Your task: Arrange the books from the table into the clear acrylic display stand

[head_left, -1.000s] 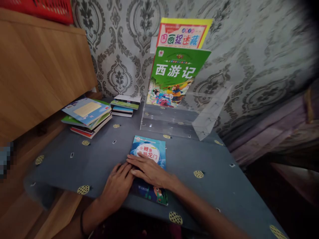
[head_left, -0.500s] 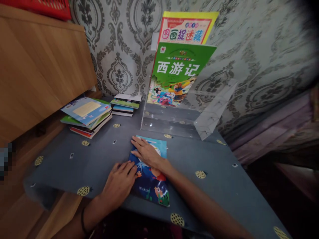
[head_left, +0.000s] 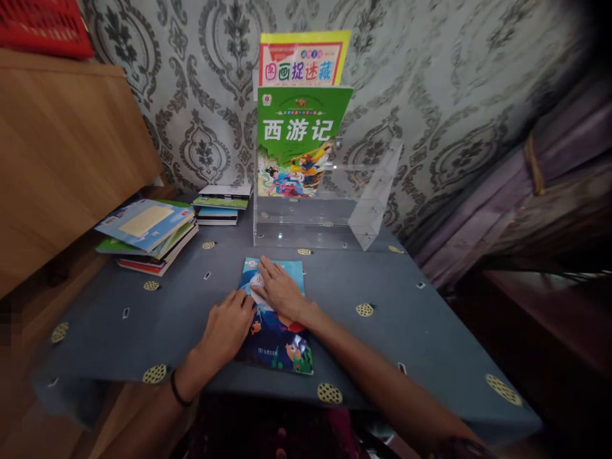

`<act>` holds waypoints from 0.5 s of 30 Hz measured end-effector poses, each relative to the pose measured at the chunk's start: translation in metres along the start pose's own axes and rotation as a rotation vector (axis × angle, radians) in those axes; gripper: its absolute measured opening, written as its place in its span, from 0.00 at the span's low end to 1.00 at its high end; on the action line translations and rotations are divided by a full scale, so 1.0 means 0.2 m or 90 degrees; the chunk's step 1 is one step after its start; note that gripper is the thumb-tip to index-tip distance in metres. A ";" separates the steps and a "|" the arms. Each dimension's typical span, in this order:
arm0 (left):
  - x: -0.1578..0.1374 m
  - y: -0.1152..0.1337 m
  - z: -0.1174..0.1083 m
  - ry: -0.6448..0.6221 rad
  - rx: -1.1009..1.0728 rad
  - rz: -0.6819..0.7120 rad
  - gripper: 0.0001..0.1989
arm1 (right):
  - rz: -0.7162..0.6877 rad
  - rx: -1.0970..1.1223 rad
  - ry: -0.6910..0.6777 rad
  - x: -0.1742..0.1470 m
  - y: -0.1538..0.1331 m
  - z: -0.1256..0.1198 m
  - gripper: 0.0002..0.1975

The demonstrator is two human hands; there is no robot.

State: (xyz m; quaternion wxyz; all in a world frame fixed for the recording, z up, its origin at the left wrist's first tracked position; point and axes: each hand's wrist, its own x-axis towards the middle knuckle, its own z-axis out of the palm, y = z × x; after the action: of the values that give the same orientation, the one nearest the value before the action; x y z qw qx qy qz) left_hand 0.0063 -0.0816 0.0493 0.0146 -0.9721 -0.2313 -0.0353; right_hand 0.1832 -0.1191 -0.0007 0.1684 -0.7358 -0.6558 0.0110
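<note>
The right hand [head_left: 283, 294] is laid palm down and open on the blue book [head_left: 275, 341], its fingers stretched forward and to the left over the upper cover, its forearm slanted in from the lower right. The left hand [head_left: 230, 324] is set just beside it, nearer the body, back upward, with loosely bent, unclenched fingers rested at the book's left edge; its thumb is hidden. A dark band [head_left: 178, 389] is worn on the left wrist. The book is kept flat on the tablecloth [head_left: 382, 357] beneath the right hand. Beyond both hands, a green book [head_left: 301, 121] is held upright in a clear rack [head_left: 375, 197].
</note>
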 end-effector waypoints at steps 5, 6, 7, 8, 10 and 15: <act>0.00 -0.01 -0.01 -0.010 -0.027 -0.010 0.10 | 0.086 -0.015 0.002 -0.16 0.14 -0.05 0.32; 0.00 -0.01 -0.01 -0.007 -0.029 -0.008 0.10 | 0.106 -0.019 0.001 -0.19 0.17 -0.06 0.32; 0.00 -0.01 -0.01 -0.004 -0.027 -0.008 0.11 | 0.123 -0.020 0.000 -0.22 0.20 -0.07 0.32; 0.01 0.00 -0.01 -0.003 -0.022 -0.007 0.11 | 0.134 -0.020 0.000 -0.24 0.22 -0.08 0.33; 0.03 0.02 -0.01 0.001 -0.006 0.006 0.12 | 0.142 -0.014 0.004 -0.28 0.25 -0.08 0.34; 0.15 0.14 0.05 0.043 -0.032 0.127 0.19 | 0.142 -0.023 0.021 -0.29 0.27 -0.06 0.33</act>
State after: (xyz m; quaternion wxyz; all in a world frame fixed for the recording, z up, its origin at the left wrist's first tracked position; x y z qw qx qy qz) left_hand 0.0465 -0.0928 0.0405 0.0016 -0.9887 -0.1315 -0.0722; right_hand 0.2291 -0.1818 -0.0159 0.1636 -0.8074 -0.5669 0.0056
